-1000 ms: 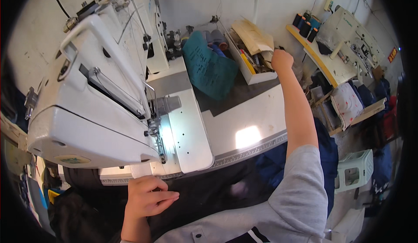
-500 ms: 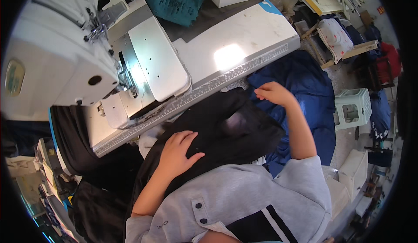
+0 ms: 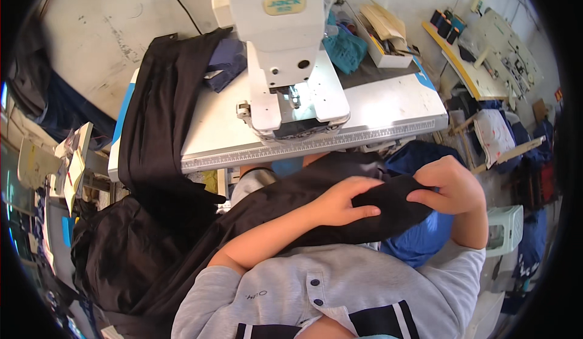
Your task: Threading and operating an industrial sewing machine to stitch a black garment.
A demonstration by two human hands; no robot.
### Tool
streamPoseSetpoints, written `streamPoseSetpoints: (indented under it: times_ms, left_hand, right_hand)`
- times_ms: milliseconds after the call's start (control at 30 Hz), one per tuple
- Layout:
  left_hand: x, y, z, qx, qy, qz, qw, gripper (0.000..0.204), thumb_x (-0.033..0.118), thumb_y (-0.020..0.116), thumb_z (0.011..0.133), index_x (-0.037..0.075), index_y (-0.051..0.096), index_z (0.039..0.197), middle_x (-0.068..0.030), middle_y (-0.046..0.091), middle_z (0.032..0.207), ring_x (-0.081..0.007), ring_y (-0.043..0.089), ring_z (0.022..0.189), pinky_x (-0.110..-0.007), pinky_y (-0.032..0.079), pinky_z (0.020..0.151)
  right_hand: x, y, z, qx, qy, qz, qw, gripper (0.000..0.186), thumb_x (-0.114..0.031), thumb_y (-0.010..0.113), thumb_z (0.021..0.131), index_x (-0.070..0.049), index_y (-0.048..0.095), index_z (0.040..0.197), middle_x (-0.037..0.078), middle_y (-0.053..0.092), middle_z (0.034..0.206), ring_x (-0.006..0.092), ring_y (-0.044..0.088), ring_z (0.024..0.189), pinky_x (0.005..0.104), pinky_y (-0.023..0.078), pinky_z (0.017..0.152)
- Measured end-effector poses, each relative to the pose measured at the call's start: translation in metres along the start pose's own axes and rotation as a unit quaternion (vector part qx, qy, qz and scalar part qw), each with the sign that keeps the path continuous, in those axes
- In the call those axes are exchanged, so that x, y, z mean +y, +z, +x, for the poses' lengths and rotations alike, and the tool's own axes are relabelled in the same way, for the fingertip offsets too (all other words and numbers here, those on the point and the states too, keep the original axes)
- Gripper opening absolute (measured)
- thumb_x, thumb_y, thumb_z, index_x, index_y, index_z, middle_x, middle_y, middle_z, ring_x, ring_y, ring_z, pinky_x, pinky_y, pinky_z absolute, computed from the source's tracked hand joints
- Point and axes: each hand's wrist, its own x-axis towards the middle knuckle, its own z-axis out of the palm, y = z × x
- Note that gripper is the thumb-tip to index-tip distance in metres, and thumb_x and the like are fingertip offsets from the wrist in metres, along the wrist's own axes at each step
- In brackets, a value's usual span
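Observation:
A long piece of black cloth point(image 3: 291, 193) lies across my lap, running from the lower left toward the right. My left hand point(image 3: 346, 202) rests on top of it, thumb spread apart from the stretched fingers. At the cloth's right end, my right hand point(image 3: 450, 186) is closed, pinching the black edge between thumb and bent fingers. Beyond the lap stands a white sewing machine point(image 3: 276, 26) on its pale table point(image 3: 212, 135). Beneath its needle area I see no cloth held by either hand.
A ruler strip point(image 3: 358, 134) runs along the table's front edge. More black cloth point(image 3: 161, 102) drapes over the table's left side. Blue cloth point(image 3: 419, 239) hangs by my right arm, with a pale green stool point(image 3: 505, 230) beyond. A white box point(image 3: 388, 57) sits at the back right.
My right hand has come down from above the blue cloth and now pinches the black cloth. My left hand has slid right along it. The view has swung left, showing the whole machine head.

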Motion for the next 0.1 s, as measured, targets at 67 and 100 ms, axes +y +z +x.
streamPoseSetpoints:
  times_ms: [67,100]
  left_hand:
    - [0.007,-0.013,-0.017,-0.034,-0.046,-0.151,0.987,0.052,0.024,0.068,0.082,0.003,0.046,0.124,-0.0152,0.055,0.117,-0.0253,0.053,0.105,-0.036,0.040,0.092]
    - [0.008,-0.015,-0.016,-0.033,-0.040,-0.147,0.988,0.052,0.024,0.068,0.082,0.003,0.046,0.124,-0.0152,0.055,0.117,-0.0253,0.053,0.105,-0.036,0.040,0.092]
  right_hand:
    - [-0.025,-0.014,0.009,0.027,-0.057,-0.002,0.998,0.028,-0.012,0.074,0.070,-0.001,0.050,0.061,0.013,0.044,0.054,0.0337,0.043,0.049,0.0362,0.034,0.045]
    - [-0.035,-0.013,0.014,0.062,-0.067,-0.008,0.996,0.021,-0.012,0.074,0.072,-0.001,0.057,0.067,0.013,0.046,0.055,0.0330,0.046,0.050,0.0357,0.036,0.045]
